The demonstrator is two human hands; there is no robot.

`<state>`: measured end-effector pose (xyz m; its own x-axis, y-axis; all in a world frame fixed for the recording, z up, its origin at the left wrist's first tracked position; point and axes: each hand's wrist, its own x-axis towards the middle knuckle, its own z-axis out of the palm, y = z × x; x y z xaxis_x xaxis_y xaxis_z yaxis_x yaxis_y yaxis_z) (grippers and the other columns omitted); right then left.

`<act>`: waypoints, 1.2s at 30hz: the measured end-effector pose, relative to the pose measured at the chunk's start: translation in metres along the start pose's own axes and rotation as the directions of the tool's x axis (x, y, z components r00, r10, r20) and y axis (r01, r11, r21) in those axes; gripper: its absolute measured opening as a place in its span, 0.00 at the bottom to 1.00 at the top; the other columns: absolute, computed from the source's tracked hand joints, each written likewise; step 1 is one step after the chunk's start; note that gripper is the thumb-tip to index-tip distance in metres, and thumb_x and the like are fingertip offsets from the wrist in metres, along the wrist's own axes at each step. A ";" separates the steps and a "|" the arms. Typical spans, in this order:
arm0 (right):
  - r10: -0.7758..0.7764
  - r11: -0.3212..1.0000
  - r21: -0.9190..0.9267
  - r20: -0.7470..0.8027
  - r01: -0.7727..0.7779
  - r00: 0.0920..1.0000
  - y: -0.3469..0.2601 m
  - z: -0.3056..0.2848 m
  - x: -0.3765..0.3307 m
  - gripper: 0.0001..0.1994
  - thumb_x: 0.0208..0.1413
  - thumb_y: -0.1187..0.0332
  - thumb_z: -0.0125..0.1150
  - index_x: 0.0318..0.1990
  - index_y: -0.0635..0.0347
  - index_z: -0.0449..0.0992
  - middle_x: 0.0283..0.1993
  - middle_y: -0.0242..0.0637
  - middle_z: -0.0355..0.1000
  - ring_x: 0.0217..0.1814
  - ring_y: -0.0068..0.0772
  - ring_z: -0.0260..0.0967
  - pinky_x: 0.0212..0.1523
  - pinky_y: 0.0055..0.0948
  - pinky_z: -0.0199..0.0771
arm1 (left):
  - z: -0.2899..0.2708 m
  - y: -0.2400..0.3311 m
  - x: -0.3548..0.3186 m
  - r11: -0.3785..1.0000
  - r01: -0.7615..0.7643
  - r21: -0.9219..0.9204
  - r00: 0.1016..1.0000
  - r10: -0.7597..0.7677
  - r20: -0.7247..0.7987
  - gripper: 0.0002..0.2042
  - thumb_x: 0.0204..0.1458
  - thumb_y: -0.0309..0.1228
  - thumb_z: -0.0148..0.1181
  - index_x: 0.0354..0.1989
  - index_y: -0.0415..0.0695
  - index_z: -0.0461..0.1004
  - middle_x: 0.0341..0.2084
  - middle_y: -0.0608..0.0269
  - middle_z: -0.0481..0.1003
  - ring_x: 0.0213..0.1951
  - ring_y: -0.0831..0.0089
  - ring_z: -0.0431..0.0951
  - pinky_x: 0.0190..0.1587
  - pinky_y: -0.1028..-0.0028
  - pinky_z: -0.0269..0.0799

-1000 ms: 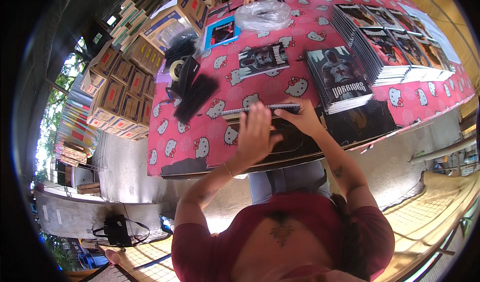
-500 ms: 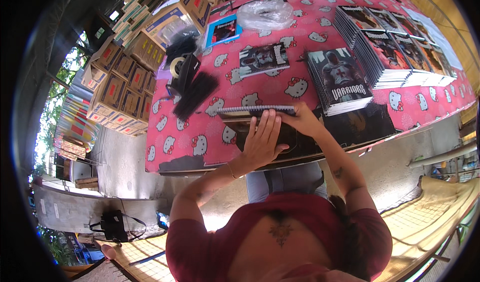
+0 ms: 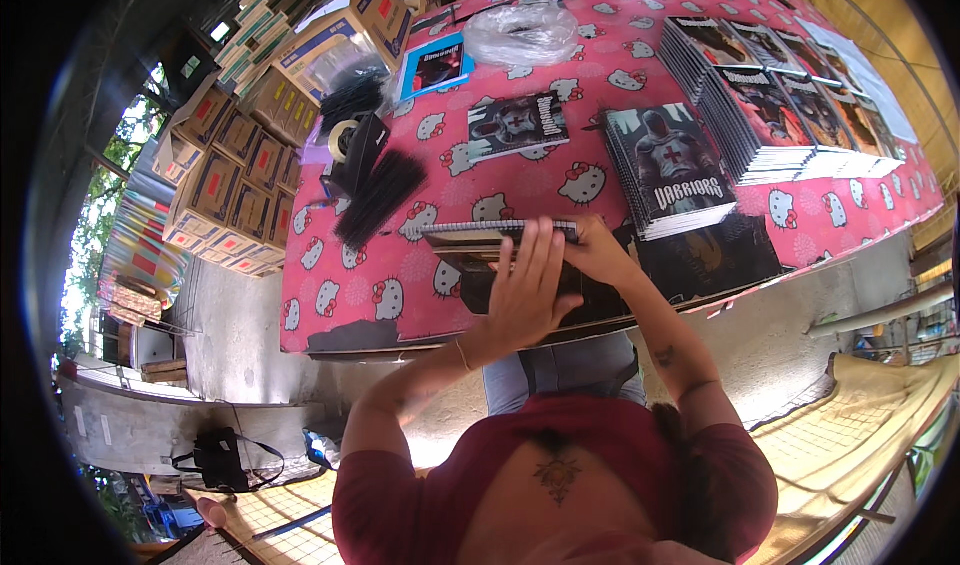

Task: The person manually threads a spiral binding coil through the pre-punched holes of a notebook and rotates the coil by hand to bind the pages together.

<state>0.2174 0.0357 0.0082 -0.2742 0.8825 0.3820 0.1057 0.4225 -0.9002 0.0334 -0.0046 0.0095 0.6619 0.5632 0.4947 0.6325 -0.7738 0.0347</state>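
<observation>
The spiral-bound notebook (image 3: 498, 233) stood on edge at the near side of the pink table (image 3: 350, 295), wire spine uppermost. It looked light and stiff-covered, though its pages could splay, so the edges were the place to hold it. The left hand (image 3: 527, 290) lay flat against its cover, fingers spread; the right hand (image 3: 597, 253) pinched its right end. Beyond the grip lay two loose notebooks (image 3: 517, 125), one stack (image 3: 672, 170) and black binding combs (image 3: 380, 195).
</observation>
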 end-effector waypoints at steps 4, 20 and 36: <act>0.088 0.996 0.022 0.014 -0.088 0.996 -0.002 -0.002 0.004 0.10 0.58 0.72 0.64 0.46 0.67 0.78 0.33 0.40 0.80 0.32 0.21 0.70 0.37 0.32 0.74 | -0.017 -0.012 0.038 0.995 0.065 0.075 0.997 -0.061 -0.057 0.39 0.62 0.52 0.51 0.71 0.31 0.56 0.73 0.38 0.55 0.75 0.47 0.52 0.72 0.43 0.43; 0.129 0.982 -0.160 0.171 -0.101 0.977 -0.050 -0.068 0.014 0.09 0.58 0.77 0.65 0.46 0.68 0.80 0.40 0.38 0.81 0.42 0.21 0.79 0.42 0.25 0.80 | -0.042 -0.037 0.053 0.980 0.048 -0.191 0.981 -0.082 -0.176 0.06 0.58 0.33 0.64 0.40 0.46 0.81 0.34 0.64 0.82 0.40 0.65 0.82 0.69 0.54 0.53; -0.470 0.823 -0.450 -0.198 0.346 0.860 -0.165 -0.024 -0.028 0.44 0.51 0.58 0.74 0.71 0.70 0.59 0.68 0.57 0.57 0.69 0.58 0.57 0.68 0.48 0.59 | -0.165 0.009 0.130 0.525 -0.010 -0.851 0.924 -0.320 -0.208 0.15 0.55 0.25 0.67 0.49 0.35 0.76 0.42 0.53 0.80 0.38 0.68 0.83 0.36 0.68 0.79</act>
<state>0.2300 -0.0538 0.1515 -0.0959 0.6015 0.7931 0.4218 0.7462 -0.5150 0.0583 0.0135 0.2174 0.3260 0.7077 0.6268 -0.0164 -0.6587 0.7523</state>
